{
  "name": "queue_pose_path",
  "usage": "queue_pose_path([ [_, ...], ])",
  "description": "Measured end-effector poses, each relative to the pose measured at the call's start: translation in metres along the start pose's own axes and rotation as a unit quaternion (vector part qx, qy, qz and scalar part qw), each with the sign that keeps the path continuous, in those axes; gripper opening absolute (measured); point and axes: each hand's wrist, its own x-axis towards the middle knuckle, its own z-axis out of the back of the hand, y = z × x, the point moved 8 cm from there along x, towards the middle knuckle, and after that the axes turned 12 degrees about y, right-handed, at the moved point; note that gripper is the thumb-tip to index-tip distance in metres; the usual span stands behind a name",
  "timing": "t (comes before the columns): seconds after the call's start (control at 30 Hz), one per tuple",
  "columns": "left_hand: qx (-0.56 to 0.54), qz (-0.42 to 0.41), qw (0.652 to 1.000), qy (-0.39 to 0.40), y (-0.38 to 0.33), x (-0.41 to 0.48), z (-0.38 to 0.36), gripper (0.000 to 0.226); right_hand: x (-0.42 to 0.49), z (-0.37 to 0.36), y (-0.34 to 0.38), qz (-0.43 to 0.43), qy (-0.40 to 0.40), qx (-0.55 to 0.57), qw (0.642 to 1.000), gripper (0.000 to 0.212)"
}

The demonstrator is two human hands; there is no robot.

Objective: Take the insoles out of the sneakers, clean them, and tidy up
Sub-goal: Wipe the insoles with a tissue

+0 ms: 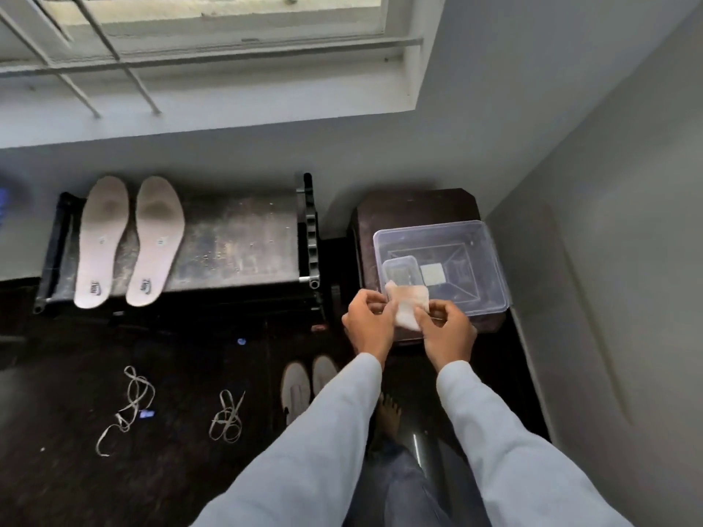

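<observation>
Insoles (155, 237) lie out of the sneakers (295, 386), side by side on the dark tabletop (243, 241) left of the clear box (490, 260), at whose near edge the left hand (367, 323) and right hand (447, 330) pinch a pale cloth (409, 308) in their fingers, so tidying, I'd judge, is what's left.

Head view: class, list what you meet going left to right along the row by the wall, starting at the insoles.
first insole, second insole, bare stretch of the black rack, clear plastic box.
</observation>
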Motion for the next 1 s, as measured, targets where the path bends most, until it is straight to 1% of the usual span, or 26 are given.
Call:
queue_pose_path([
  [0.07, 0.029, 0.006, 0.999, -0.014, -0.003, 0.025, -0.026, 0.010, 0.034, 0.004, -0.007, -0.003, 0.007, -0.014, 1.000, 0.010],
  [0.17, 0.088, 0.010, 0.996, -0.030, -0.004, 0.052, -0.044, 0.006, 0.071, 0.000, -0.008, 0.012, 0.019, -0.057, 0.998, 0.011],
  [0.23, 0.114, 0.010, 0.993, -0.042, -0.004, 0.065, -0.047, 0.007, 0.090, -0.006, -0.008, 0.024, 0.027, -0.076, 0.996, 0.013],
  [0.37, 0.130, 0.014, 0.990, -0.054, 0.004, 0.079, -0.039, 0.002, 0.110, -0.019, -0.009, 0.049, 0.057, -0.094, 0.993, 0.014],
  [0.47, 0.134, 0.000, 0.989, -0.055, 0.004, 0.077, -0.030, 0.003, 0.112, -0.022, -0.010, 0.065, 0.062, -0.114, 0.989, 0.016],
  [0.57, 0.130, -0.005, 0.989, -0.064, 0.008, 0.066, -0.020, 0.003, 0.109, -0.019, -0.006, 0.075, 0.043, -0.122, 0.989, 0.019],
  [0.67, 0.141, -0.006, 0.988, -0.069, 0.022, 0.053, -0.003, 0.002, 0.097, -0.015, 0.006, 0.112, 0.023, -0.127, 0.985, 0.022],
  [0.73, 0.162, -0.020, 0.984, -0.070, 0.035, 0.040, 0.012, 0.005, 0.078, -0.018, 0.016, 0.152, 0.029, -0.124, 0.980, 0.021],
  [0.8, 0.216, -0.039, 0.974, -0.061, 0.050, 0.027, 0.026, 0.014, 0.053, -0.028, 0.025, 0.206, 0.054, -0.137, 0.967, 0.021],
  [0.9, 0.300, -0.049, 0.952, -0.023, 0.084, 0.003, 0.054, 0.029, 0.004, -0.061, 0.027, 0.277, 0.110, -0.186, 0.936, 0.022],
  [0.97, 0.360, -0.059, 0.931, 0.002, 0.110, -0.012, 0.074, 0.036, -0.026, -0.088, 0.014, 0.298, 0.151, -0.247, 0.910, 0.026],
  [1.0, 0.398, -0.061, 0.915, 0.015, 0.126, -0.021, 0.087, 0.041, -0.042, -0.106, 0.002, 0.295, 0.171, -0.280, 0.897, 0.030],
])
